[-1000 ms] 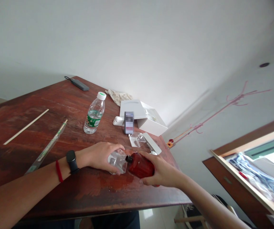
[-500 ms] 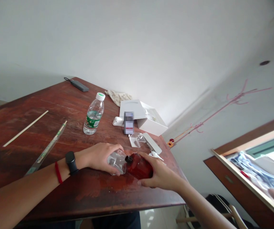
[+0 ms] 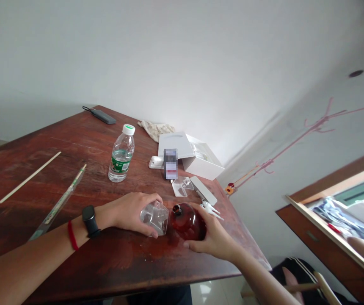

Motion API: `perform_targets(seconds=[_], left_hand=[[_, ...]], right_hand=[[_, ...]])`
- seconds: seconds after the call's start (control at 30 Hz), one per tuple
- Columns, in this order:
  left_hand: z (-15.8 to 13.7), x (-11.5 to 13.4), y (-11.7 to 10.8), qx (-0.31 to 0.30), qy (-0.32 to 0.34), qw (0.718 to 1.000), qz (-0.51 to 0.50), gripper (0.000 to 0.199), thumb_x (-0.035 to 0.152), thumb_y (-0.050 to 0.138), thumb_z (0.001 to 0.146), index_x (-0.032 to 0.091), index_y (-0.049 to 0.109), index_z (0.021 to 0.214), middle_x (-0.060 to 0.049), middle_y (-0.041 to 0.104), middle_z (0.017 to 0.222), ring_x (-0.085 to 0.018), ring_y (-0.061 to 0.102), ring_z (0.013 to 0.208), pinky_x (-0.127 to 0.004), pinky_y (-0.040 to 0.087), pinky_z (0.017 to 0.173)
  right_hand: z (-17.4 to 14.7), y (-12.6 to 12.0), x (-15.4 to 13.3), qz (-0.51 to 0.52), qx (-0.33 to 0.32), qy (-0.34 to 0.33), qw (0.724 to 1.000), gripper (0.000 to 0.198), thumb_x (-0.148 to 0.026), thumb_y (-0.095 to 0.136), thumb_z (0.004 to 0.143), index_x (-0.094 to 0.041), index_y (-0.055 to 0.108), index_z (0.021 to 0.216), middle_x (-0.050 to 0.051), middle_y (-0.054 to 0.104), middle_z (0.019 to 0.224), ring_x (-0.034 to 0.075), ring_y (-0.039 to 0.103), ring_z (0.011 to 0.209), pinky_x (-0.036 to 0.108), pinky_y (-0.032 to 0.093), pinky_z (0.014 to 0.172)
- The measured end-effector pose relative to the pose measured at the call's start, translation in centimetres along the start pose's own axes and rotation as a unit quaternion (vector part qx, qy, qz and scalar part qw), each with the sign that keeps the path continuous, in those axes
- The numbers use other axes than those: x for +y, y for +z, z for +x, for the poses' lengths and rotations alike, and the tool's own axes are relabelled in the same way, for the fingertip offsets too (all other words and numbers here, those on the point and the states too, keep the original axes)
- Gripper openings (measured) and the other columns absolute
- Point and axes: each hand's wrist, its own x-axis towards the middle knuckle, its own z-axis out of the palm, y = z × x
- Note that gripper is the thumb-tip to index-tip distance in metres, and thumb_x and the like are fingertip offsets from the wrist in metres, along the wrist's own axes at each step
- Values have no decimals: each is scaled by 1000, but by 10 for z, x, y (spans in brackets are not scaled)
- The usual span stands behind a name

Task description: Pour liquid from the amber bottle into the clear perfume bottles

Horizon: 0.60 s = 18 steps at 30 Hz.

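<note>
My left hand [image 3: 134, 213] is closed around a small clear plastic container [image 3: 156, 218] near the table's front edge. In my right hand [image 3: 215, 233] I grip a rounded, reddish-brown bottle [image 3: 188, 224] from its right side. The bottle's dark neck is uncapped and leans slightly left, apart from the container. Whether liquid is inside the clear container I cannot tell. A few small drops lie on the wood before my hands. Beyond them a phone [image 3: 171, 164] stands propped up on a clear stand [image 3: 182, 187].
A water bottle [image 3: 121, 154] with a green label stands left of the phone. White boxes [image 3: 202, 166], a white stapler-like object [image 3: 155, 162] and a cloth [image 3: 156, 129] lie behind. Wooden chopsticks [image 3: 29, 177], one pair wrapped [image 3: 63, 199], lie at left. A grey device [image 3: 101, 115] sits at the far corner.
The reddish-brown bottle has tipped back more upright; its neck, earlier pointing at the clear container and close to it, has moved right and away. The camera view has shifted slightly.
</note>
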Motion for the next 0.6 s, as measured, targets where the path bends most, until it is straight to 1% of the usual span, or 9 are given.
perform_targets(seconds=[0.1, 0.17, 0.23, 0.33, 0.37, 0.47, 0.6], left_hand=[[0, -2, 2, 20, -4, 999, -30, 69, 53, 93, 68, 26, 65, 124, -5, 77, 120, -32, 75, 106, -33, 54, 88], [0, -2, 2, 36, -11, 998, -57, 66, 49, 94, 67, 25, 66, 121, -4, 77, 118, -31, 74, 104, -33, 54, 87], [1, -3, 2, 53, -24, 994, -89, 66, 47, 95, 68, 24, 65, 121, -5, 76, 116, -30, 74, 102, -34, 55, 86], [2, -8, 2, 85, -41, 983, -156, 69, 48, 93, 71, 23, 60, 127, -6, 76, 114, -29, 75, 99, -36, 58, 86], [3, -11, 3, 101, -44, 978, -177, 71, 49, 93, 72, 23, 58, 128, -7, 76, 116, -29, 75, 101, -37, 58, 87], [6, -21, 5, 151, -47, 963, -217, 77, 45, 97, 69, 24, 55, 131, -11, 72, 128, -32, 72, 114, -44, 57, 99], [9, -32, 9, 199, -67, 943, -259, 72, 40, 95, 72, 23, 54, 128, -14, 69, 135, -35, 69, 123, -51, 52, 109]], right_hand=[[4, 3, 10, 38, 78, -25, 996, 89, -45, 94, 67, -23, 53, 142, 16, 66, 142, 39, 63, 131, 55, 48, 114], [9, 6, 17, 74, 128, -38, 988, 87, -47, 94, 69, -24, 52, 142, 15, 66, 142, 38, 63, 132, 54, 47, 116], [18, 10, 23, 115, 180, -49, 976, 85, -50, 92, 72, -25, 51, 142, 14, 67, 140, 37, 63, 131, 55, 46, 117], [36, 16, 30, 161, 255, -62, 951, 81, -53, 90, 73, -26, 51, 139, 13, 68, 137, 36, 65, 128, 56, 47, 115], [43, 17, 31, 165, 274, -67, 945, 80, -54, 90, 73, -26, 52, 138, 13, 68, 135, 36, 65, 127, 56, 48, 115], [62, 16, 36, 155, 331, -86, 927, 83, -57, 90, 71, -25, 51, 137, 14, 67, 133, 37, 65, 125, 57, 48, 114], [81, 12, 50, 174, 393, -100, 897, 81, -57, 89, 72, -24, 51, 136, 15, 66, 132, 37, 66, 123, 56, 50, 111]])
